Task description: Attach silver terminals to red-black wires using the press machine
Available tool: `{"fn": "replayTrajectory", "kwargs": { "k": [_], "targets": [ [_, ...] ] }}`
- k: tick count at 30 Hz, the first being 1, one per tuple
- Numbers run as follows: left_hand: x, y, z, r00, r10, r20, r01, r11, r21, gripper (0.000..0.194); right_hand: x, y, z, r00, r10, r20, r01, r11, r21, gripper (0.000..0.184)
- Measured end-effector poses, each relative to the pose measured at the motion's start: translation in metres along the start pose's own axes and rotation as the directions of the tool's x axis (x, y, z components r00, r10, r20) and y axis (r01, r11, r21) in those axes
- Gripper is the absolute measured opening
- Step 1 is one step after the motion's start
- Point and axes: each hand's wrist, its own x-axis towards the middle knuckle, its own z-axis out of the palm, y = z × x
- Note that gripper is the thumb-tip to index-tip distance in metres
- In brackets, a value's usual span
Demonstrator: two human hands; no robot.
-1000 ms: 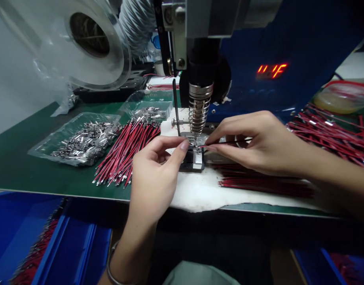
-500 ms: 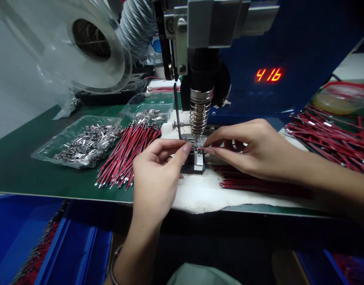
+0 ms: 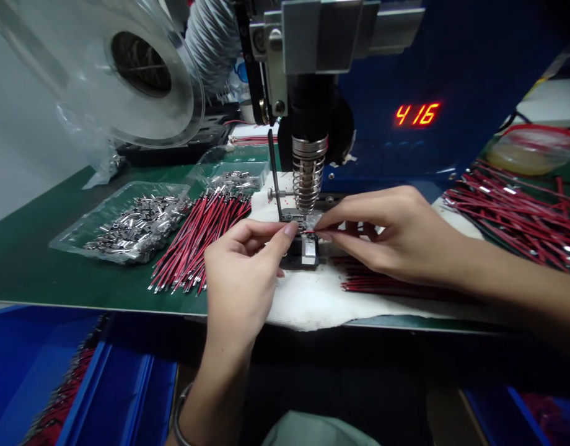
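Observation:
My right hand (image 3: 396, 232) pinches a thin red and black wire (image 3: 311, 231) between thumb and forefinger, its tip at the small metal fixture (image 3: 306, 249) under the machine's coiled head (image 3: 308, 176). My left hand (image 3: 241, 279) comes in from the left with thumb and forefinger pressed together at the same fixture; what they hold is too small to make out. Both hands rest over a white cloth pad (image 3: 313, 300).
A fan of red and black wires (image 3: 196, 238) lies left of the fixture, beside clear trays of silver terminals (image 3: 131, 223). More wires lie at the right (image 3: 512, 217) and under my right wrist. A red display (image 3: 417, 114) reads 416. Blue bins (image 3: 80, 378) sit below the bench edge.
The display settled from a blurred reading to 416. My right hand slid the wire a little further left into the fixture. My left hand stayed pinched at the fixture.

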Motion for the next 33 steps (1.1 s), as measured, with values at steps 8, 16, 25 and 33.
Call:
{"fn": "replayTrajectory", "kwargs": {
  "k": [8,16,25,33],
  "targets": [
    [-0.0018,0.0001,0.0003,1.0,0.03,-0.008,-0.03,0.999,0.03,0.018,-0.0034,-0.0036,0.0012,0.995,-0.074,-0.072,0.071,0.997,-0.037,0.02],
    [-0.0005,-0.0006,0.001,0.998,0.055,-0.023,-0.053,0.997,0.047,0.013,-0.0054,-0.0031,0.0034,0.989,-0.106,-0.098,0.097,0.991,-0.09,0.02],
    [-0.0017,0.0004,0.0003,0.998,0.056,-0.017,-0.055,0.997,0.049,0.013,-0.0061,-0.0005,0.0041,0.986,-0.133,-0.1,0.125,0.988,-0.086,0.021],
    [-0.0023,-0.0016,0.0006,0.997,0.078,-0.024,-0.076,0.996,0.055,0.013,-0.0093,0.0021,0.005,0.98,-0.178,-0.092,0.167,0.979,-0.118,0.024]
  ]
}}
